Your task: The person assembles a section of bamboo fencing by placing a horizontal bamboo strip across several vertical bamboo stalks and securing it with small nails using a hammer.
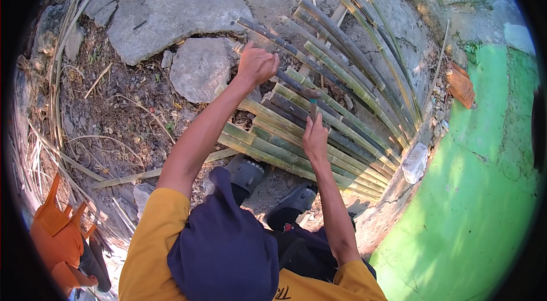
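Note:
My left hand (259, 65) is closed around a dark bamboo pole (296, 86), and a short end of it sticks out past my fingers. My right hand (315, 137) grips a short-handled tool (313, 108) held upright. Its greenish upper part shows above my fist, but I cannot make out its exact kind. Below and around both hands, several split bamboo lengths (285, 153) lie side by side, fanned out, with their right ends together at the low wall. More bamboo poles (342, 33) spread toward the far side.
Broken concrete slabs (176, 5) and a flat stone (200, 70) lie at the far left. Thin strips and dry debris (102, 101) cover the ground. A green wall (456, 210) borders the right, with a pale rock (415, 163) beside it. An orange plastic chair (57, 227) is at lower left.

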`<action>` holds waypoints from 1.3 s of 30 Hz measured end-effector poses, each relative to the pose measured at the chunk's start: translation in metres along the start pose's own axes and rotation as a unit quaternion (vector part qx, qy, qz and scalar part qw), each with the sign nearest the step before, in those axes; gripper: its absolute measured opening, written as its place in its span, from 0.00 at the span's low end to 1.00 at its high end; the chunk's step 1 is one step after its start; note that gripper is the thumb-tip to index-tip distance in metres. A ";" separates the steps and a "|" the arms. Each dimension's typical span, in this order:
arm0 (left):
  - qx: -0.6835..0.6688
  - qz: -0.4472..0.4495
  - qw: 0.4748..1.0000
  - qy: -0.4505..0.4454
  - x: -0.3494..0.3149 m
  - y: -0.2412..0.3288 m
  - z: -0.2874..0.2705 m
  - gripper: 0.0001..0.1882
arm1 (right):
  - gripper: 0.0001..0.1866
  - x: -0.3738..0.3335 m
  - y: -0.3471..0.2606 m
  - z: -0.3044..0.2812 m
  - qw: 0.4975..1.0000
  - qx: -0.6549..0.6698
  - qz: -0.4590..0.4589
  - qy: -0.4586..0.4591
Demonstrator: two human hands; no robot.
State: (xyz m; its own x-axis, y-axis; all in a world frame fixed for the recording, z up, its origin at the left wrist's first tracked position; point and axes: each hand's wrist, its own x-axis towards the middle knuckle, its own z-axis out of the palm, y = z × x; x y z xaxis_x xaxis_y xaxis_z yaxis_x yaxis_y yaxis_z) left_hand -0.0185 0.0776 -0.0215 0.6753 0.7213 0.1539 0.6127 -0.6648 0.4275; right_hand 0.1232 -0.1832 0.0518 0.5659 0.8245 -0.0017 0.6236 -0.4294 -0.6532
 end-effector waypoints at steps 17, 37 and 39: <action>0.021 -0.013 0.998 -0.049 0.000 0.004 -0.003 0.28 | 0.12 0.021 0.007 -0.002 0.992 -0.074 0.051 -0.087; -0.188 -0.082 0.969 -0.136 0.028 0.049 -0.002 0.23 | 0.22 -0.055 0.075 -0.059 0.983 0.035 0.176 0.047; -0.133 -0.065 0.978 -0.144 0.025 0.044 -0.003 0.26 | 0.21 -0.055 0.067 -0.055 0.985 0.041 0.163 0.044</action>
State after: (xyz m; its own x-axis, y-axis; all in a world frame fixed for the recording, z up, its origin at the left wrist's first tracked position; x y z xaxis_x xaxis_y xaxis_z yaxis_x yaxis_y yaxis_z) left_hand 0.0242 0.0673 0.0037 0.7099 0.6865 -0.1577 0.5981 -0.4692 0.6497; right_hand 0.1633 -0.2776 0.0503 0.7759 0.6107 -0.1581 0.3568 -0.6315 -0.6884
